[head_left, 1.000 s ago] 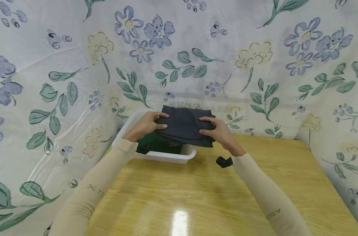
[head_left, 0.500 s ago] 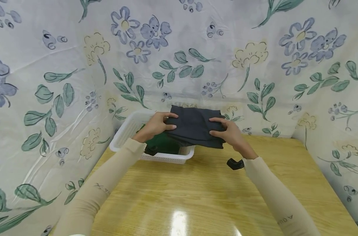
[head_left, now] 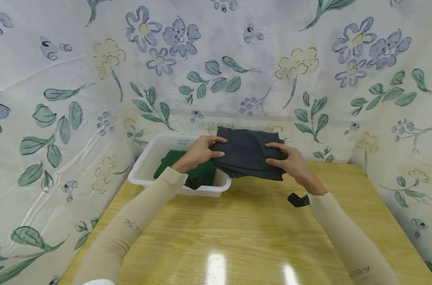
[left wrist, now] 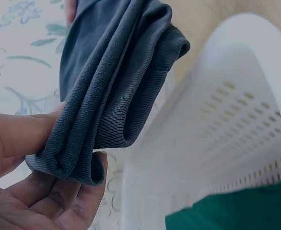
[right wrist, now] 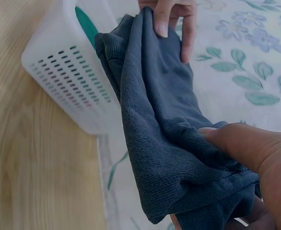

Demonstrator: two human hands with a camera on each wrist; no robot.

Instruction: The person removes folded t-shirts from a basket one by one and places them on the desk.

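Note:
A dark grey folded garment [head_left: 246, 152] with ribbed edges hangs between both hands, above the table and overlapping the basket's right end in the head view. My left hand [head_left: 203, 152] grips its left end; the left wrist view shows the thumb on one side of the folded layers [left wrist: 97, 86] and the fingers beneath. The right hand [head_left: 287, 160] pinches the opposite end, its thumb [right wrist: 222, 136] pressed on the cloth in the right wrist view. Behind the left forearm sits a white perforated plastic basket [head_left: 139, 168] with dark green folded cloth [head_left: 171, 160] inside.
The basket stands at the back left of a wooden table [head_left: 216, 225]. A floral-patterned sheet [head_left: 216, 47] hangs behind the table and along both sides. Black wrist-worn devices, such as the one at the right wrist [head_left: 298, 200], jut out below the hands.
Both hands have carried the folded garment rightward, off most of the basket. More of the green cloth and the basket's inside now shows. The head view has shifted slightly right.

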